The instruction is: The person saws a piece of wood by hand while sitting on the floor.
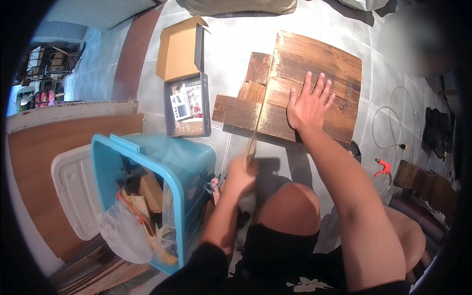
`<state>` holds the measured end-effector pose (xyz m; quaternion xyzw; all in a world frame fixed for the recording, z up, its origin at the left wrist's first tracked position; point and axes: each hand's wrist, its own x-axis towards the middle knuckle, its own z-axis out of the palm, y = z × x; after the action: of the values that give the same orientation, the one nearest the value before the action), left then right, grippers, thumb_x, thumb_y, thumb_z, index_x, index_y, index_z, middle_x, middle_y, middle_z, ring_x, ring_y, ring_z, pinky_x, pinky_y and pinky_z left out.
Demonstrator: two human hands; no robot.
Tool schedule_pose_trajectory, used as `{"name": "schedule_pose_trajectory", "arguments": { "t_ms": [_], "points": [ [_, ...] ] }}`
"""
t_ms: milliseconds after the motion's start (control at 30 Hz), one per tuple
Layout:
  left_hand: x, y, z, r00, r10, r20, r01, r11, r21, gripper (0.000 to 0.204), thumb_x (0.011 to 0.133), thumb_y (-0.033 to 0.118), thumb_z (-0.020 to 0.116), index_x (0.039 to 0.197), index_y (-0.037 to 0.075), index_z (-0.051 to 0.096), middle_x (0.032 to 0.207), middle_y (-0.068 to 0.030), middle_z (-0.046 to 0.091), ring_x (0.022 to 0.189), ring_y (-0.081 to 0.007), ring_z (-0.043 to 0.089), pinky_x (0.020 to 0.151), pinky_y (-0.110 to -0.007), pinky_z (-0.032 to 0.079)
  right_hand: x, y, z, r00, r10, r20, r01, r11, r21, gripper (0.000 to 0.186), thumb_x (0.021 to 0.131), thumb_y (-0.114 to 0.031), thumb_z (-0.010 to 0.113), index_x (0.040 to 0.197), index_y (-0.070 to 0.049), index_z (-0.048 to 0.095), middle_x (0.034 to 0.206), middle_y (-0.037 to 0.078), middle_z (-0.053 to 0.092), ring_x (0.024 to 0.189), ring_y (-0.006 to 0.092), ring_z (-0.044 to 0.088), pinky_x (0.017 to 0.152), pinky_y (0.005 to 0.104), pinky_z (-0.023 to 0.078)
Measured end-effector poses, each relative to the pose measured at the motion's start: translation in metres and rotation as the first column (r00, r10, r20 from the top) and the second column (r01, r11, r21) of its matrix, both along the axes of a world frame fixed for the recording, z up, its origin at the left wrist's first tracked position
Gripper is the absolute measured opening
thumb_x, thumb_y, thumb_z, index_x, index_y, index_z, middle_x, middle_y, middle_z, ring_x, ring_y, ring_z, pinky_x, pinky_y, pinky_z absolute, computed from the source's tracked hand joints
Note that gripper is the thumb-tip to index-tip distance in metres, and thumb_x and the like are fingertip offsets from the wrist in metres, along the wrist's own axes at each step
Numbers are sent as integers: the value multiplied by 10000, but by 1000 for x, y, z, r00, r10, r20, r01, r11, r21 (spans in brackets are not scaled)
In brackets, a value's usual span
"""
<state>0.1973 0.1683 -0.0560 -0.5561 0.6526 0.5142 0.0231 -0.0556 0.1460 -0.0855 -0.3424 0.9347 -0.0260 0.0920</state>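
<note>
My left hand [239, 176] is closed round the handle of a saw, blurred by motion. The thin saw blade [253, 146] is seen nearly edge-on, against a panel of dark brown wooden planks [322, 56]. Pale sawdust [269, 96] lies along a line running up the panel's left part. Shorter plank ends [235, 109] stick out left of that line. My right hand [309, 109] rests flat on the panel, fingers spread, holding nothing. My bent knee [290, 209] is just below the panel's near edge.
Left of me a blue plastic bin [184, 196] holds tools and scraps, with a white lid [73, 191] behind it. An open cardboard box [211, 110] with packets stands beyond. To the right lie a red spray nozzle [382, 168] and a clear hose [374, 128]. Pliers [216, 186] are by the bin.
</note>
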Motion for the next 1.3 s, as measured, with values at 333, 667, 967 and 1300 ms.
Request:
{"name": "schedule_pose_trajectory", "arguments": {
  "t_ms": [333, 667, 967, 1300],
  "points": [
    [-35, -30, -3, 997, 80, -10, -80, 997, -10, 270, 910, 225, 647, 853, -39, 658, 666, -153, 610, 640, -257, 624, 593, -443, 478, -5, -4, 0, 1000, -8, 6, 9, 1000, -22, 699, 1067, -485, 332, 1659, -136, 201, 1724, 203, 92, 1595, 409, 27, 1273, 592, 15],
    [-7, -16, 13, 996, 11, 93, -9, 1000, -22, 289, 916, 236, 686, 893, -52, 663, 652, -119, 643, 613, -246, 617, 585, -442, 482, -1, -8, 8, 1000, -4, 21, 4, 999, -32, 702, 1064, -484, 348, 1660, -143, 202, 1726, 198, 84, 1597, 406, 15, 1271, 590, 9],
    [43, 49, 51, 996, -1, -84, -19, 970, -242, 216, 907, 193, 626, 913, -15, 683, 683, -175, 638, 624, -276, 606, 599, -420, 473, -2, -5, 6, 1000, -4, 1, 4, 1000, 5, 699, 1068, -490, 335, 1662, -147, 198, 1728, 189, 83, 1597, 402, 13, 1274, 582, 4],
    [41, 42, 28, 994, -70, -79, 43, 951, -305, 261, 899, 247, 663, 883, -12, 653, 754, -175, 643, 714, -254, 606, 665, -406, 492, -6, -6, 3, 1000, 2, -29, -2, 1000, -21, 700, 1065, -476, 353, 1656, -128, 215, 1720, 206, 102, 1594, 409, 32, 1270, 592, 23]
  ]
}}
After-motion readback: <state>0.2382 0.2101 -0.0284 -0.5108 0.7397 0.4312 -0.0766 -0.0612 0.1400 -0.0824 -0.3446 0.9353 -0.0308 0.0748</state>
